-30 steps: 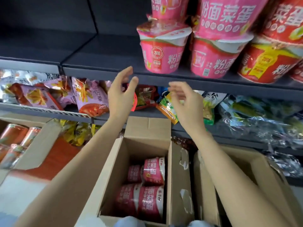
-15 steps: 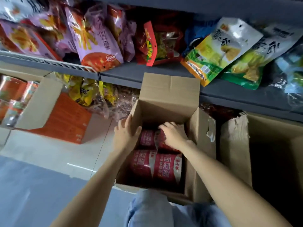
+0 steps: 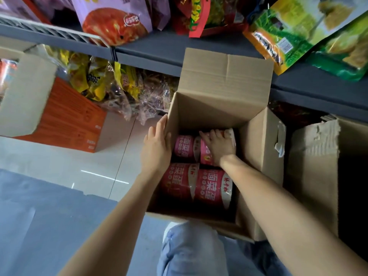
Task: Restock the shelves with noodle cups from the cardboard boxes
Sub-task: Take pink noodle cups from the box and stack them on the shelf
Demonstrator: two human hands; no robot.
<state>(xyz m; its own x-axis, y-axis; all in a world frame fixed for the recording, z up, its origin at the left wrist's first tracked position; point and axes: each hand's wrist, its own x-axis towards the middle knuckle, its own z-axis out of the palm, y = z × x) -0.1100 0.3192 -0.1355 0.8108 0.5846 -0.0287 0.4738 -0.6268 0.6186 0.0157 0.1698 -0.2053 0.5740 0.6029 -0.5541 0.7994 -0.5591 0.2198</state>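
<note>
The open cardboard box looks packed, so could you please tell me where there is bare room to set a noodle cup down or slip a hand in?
Inside the open box, the far end beyond the noodle cups is bare. The pale floor tiles between the orange carton and the box are free. The cups lie tightly packed, and the shelf is crowded with snack bags.

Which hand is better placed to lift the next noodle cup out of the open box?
Right. The right hand is already down inside the box, fingers curled over the far right noodle cup. The left hand only rests on the box's left wall, holding no cup.
</note>
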